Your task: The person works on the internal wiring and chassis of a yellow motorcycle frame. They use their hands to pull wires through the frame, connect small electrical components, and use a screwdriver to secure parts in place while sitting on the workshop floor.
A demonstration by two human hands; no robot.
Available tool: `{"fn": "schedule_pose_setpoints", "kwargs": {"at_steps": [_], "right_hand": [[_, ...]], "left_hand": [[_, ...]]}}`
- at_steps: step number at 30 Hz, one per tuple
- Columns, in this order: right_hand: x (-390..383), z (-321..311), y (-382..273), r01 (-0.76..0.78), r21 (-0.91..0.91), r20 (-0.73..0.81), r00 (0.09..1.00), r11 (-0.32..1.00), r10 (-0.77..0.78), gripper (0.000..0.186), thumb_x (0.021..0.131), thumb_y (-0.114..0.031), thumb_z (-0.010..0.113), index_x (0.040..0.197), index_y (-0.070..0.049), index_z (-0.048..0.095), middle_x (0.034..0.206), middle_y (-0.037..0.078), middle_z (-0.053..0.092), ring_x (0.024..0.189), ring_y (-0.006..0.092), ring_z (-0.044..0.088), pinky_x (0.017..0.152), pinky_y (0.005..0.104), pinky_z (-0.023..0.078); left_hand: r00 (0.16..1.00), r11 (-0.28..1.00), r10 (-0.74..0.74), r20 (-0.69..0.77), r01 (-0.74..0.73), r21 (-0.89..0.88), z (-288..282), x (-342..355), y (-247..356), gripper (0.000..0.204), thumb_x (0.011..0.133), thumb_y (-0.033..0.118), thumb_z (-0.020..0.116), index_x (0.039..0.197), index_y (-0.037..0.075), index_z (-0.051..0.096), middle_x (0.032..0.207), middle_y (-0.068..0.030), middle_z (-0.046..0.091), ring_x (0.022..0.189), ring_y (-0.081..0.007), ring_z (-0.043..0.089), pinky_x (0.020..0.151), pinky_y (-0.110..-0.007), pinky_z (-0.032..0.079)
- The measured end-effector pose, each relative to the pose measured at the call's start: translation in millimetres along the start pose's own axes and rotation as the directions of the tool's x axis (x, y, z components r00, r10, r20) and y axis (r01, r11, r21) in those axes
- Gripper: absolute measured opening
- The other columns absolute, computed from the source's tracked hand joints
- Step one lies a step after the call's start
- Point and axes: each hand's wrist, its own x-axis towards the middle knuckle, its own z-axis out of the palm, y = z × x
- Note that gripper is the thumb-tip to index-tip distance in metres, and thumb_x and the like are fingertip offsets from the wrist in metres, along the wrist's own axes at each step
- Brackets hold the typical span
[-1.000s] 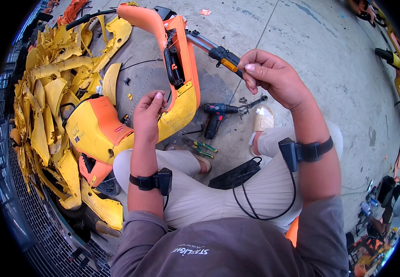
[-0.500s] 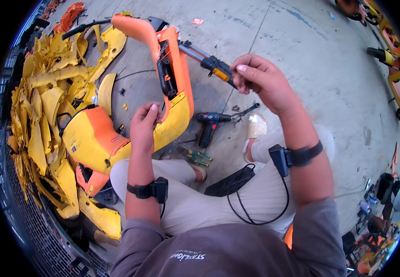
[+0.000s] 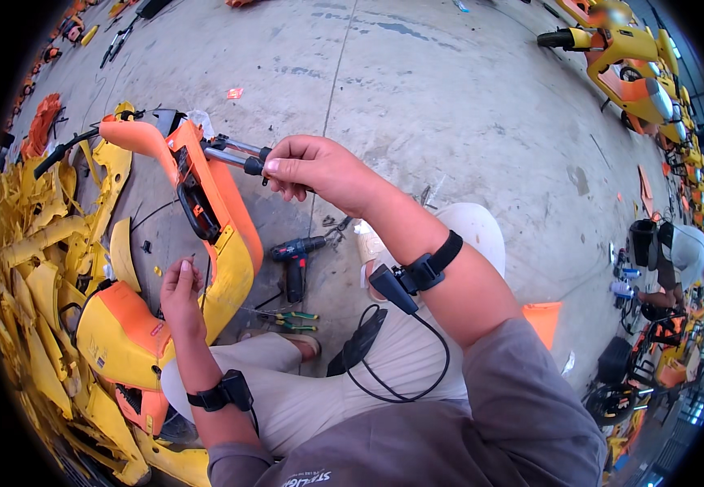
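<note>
A yellow and orange scooter body [image 3: 236, 280] lies on its side to my left, with its front fork [image 3: 236, 154] pointing right. My left hand [image 3: 181, 296] is beside the body's inner curve, thumb and fingers pinched together. A tiny dark tip shows above those fingers, too small to name. My right hand [image 3: 315, 169] is closed in a pinch over the fork's end; whether it touches the fork or holds something small is hidden. Between my hands and legs lie a cordless drill [image 3: 293, 264] and green-handled pliers [image 3: 297, 321].
Yellow broken panels [image 3: 39, 280] are heaped at the far left. A black pouch [image 3: 360, 345] with a cord rests by my lap. Scooters [image 3: 632, 69] stand in a row at the far right, where another person [image 3: 684, 252] bends over parts.
My view has swung to the right, so the scooter body sits lower and further left. The right hand now overlaps the fork's end; both hands remain pinched.
</note>
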Motion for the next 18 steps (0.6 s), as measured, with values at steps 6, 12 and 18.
{"fn": "schedule_pose_setpoints", "kwargs": {"at_steps": [6,12,18], "right_hand": [[8,4,3,-0.076,-0.137,-0.116,0.991,0.988,0.060,0.023,0.088,-0.028,0.065,0.088,-0.005,0.062,0.071,-0.001,0.057,0.063,0.0068,0.052,0.056,0.0222,0.041],[6,4,7,-0.102,-0.194,-0.168,0.983,0.976,0.069,0.023,0.089,-0.028,0.064,0.089,-0.005,0.062,0.067,-0.003,0.054,0.058,0.0058,0.049,0.053,0.0214,0.039],[9,8,11,-0.095,-0.174,-0.090,0.993,0.980,0.080,0.020,0.092,-0.026,0.060,0.088,-0.006,0.061,0.070,-0.003,0.055,0.061,0.0053,0.050,0.056,0.0212,0.041]], "left_hand": [[1.000,1.000,0.008,-0.023,-0.008,0.008,-8,-1,1,0.023,0.094,0.018,0.059,0.108,0.000,0.058,0.083,0.0003,0.056,0.074,-0.0082,0.050,0.069,-0.021,0.041],[0.999,1.000,0.003,-0.049,-0.002,0.021,-3,1,1,0.021,0.094,0.017,0.059,0.106,0.000,0.061,0.085,-0.0002,0.058,0.076,-0.0088,0.053,0.069,-0.021,0.042],[0.999,1.000,0.022,-0.047,-0.021,0.003,-10,-3,3,0.020,0.093,0.017,0.059,0.105,0.000,0.061,0.084,-0.0008,0.059,0.076,-0.0091,0.053,0.070,-0.022,0.043]]}}
